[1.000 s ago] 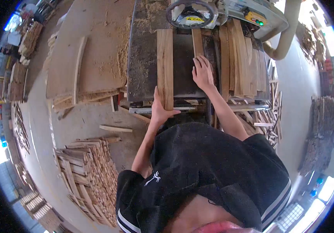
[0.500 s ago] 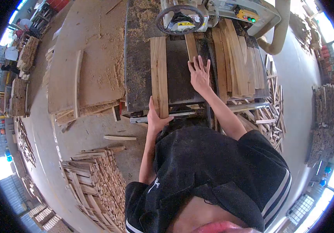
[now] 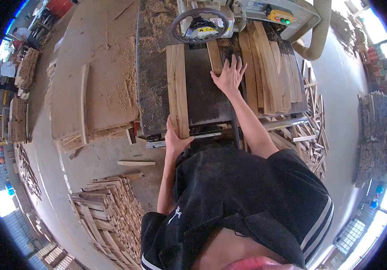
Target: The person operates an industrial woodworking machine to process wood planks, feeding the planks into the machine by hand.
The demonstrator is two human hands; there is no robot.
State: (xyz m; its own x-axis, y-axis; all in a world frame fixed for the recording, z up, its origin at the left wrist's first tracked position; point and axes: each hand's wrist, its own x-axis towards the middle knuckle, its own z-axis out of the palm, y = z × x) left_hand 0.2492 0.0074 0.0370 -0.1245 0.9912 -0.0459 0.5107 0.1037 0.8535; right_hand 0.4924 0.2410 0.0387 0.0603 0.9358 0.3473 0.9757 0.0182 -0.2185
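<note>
A long wooden board (image 3: 177, 85) lies on the dark machine table (image 3: 201, 96). My left hand (image 3: 175, 141) grips its near end, the thumb across the end and the fingers along the left edge. To the right, a narrower wooden strip (image 3: 214, 56) runs under the machine head, its far end hidden. My right hand (image 3: 229, 80) rests at the near end of this strip, fingers spread and pointing forward, the thumb close to the strip's end.
A handwheel (image 3: 200, 25) and a control box with lit buttons (image 3: 281, 18) sit on the machine. Several boards (image 3: 265, 67) lie on the right of the table. Left stands a sawdust-covered panel (image 3: 99, 90); wood strips (image 3: 112, 204) are stacked on the floor below it.
My right hand has moved slightly forward and to the right relative to the strip. My left hand stays at the board's end. The whole view has shifted a little.
</note>
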